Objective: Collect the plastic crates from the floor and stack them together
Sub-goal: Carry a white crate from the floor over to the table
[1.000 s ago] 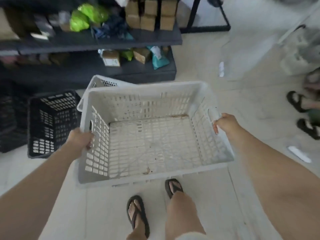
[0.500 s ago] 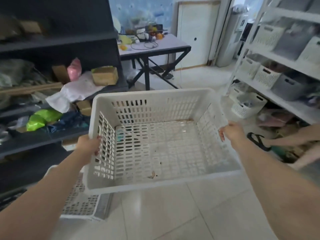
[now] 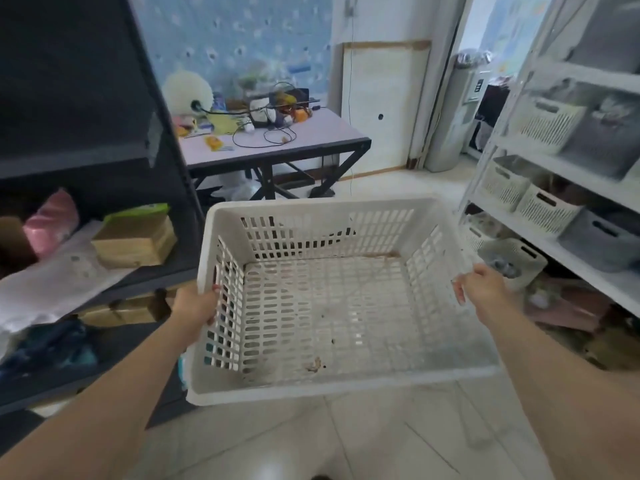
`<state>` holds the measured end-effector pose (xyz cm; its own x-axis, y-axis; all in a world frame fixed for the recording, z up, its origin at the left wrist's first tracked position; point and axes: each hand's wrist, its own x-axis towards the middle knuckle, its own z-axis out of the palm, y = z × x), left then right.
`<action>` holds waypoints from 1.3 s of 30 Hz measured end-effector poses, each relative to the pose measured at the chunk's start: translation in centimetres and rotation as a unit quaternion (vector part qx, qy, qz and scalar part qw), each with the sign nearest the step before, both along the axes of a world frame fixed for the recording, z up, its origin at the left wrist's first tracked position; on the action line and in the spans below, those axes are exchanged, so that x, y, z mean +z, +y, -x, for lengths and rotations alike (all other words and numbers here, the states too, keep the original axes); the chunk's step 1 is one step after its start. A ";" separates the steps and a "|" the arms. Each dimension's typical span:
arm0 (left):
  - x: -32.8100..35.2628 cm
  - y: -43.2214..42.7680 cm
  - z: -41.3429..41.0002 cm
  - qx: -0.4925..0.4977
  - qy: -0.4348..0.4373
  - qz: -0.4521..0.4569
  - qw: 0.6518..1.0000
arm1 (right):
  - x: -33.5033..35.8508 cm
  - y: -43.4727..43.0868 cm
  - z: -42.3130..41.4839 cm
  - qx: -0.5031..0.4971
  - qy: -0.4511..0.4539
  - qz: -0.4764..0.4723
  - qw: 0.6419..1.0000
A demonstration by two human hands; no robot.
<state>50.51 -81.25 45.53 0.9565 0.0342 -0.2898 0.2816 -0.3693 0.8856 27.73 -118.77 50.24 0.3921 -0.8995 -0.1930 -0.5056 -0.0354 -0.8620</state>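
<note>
A large white perforated plastic crate (image 3: 329,313) hangs in the air in front of me, level, well above the tiled floor. It is empty apart from a few crumbs of dirt on its bottom. My left hand (image 3: 195,304) grips its left wall at the handle slot. My right hand (image 3: 481,289) grips its right rim. No other floor crate shows in this view.
A dark shelving unit (image 3: 104,168) with boxes and bags stands close on my left. White shelves (image 3: 568,174) with small baskets line the right. A cluttered table (image 3: 277,143) stands ahead by the wall. Pale tiled floor (image 3: 311,441) lies below.
The crate has come up off the floor in both hands. My view has swung up from the floor; the black crate and second white crate have dropped out of sight.
</note>
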 end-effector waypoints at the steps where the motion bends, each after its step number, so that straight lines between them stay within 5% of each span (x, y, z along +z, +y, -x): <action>1: 0.0 -1.3 -2.2 0.002 0.004 -0.004 1.000 | -0.1 -1.6 -2.2 0.002 0.009 0.000 1.000; 24: -10.9 -21.5 -46.5 0.096 0.135 -0.120 0.979 | -17.9 -27.3 -57.8 0.136 0.108 -0.101 0.980; 30: -22.8 -22.7 -53.5 0.099 0.191 -0.104 0.971 | -29.7 -28.2 -66.4 0.145 0.157 -0.104 0.971; 39: -49.7 -22.6 -59.5 0.122 0.272 -0.026 0.954 | -57.1 -29.1 -73.3 0.174 0.202 -0.054 0.962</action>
<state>109.97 -103.88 -4.15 0.6272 0.2641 -0.7327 0.7772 -0.2733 0.5668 101.05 -147.84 -6.87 0.5389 -0.6932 -0.4785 -0.7741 -0.1836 -0.6059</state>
